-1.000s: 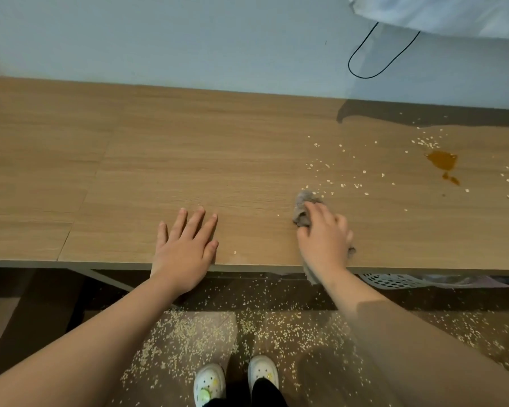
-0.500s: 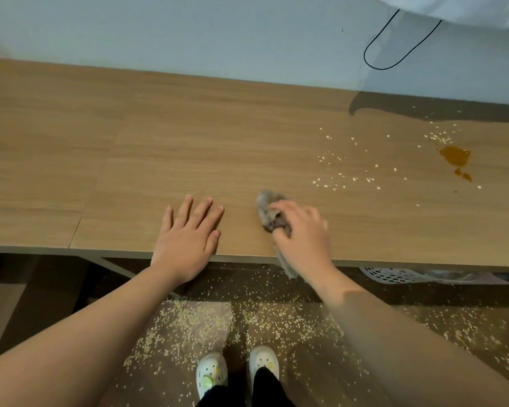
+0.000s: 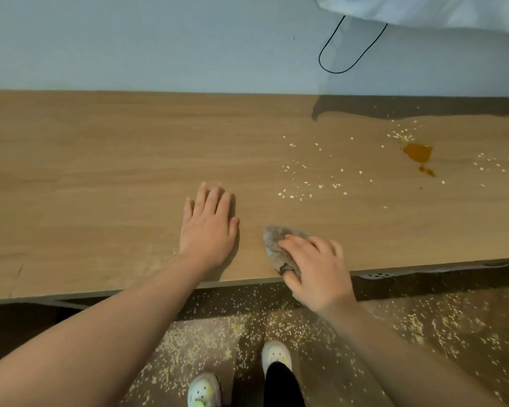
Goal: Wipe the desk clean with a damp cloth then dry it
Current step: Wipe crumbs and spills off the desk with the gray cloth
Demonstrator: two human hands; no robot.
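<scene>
Two hands on desk (image 3: 100, 186): left hand (image 3: 207, 230) flat, fingers straight; right hand (image 3: 318, 271) gripping grey cloth (image 3: 276, 245), pulled back to front edge, lower centre. Grains (image 3: 291, 196), brown spill (image 3: 417, 152) right of frame unwiped.

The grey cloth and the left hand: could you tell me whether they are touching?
Apart. The head view shows a strip of bare desk between the left hand and the grey cloth.

Pale blue wall (image 3: 159, 39), black cable loop (image 3: 335, 72), white fabric above (image 3: 453, 10), grain-strewn brown floor (image 3: 423, 333)
</scene>
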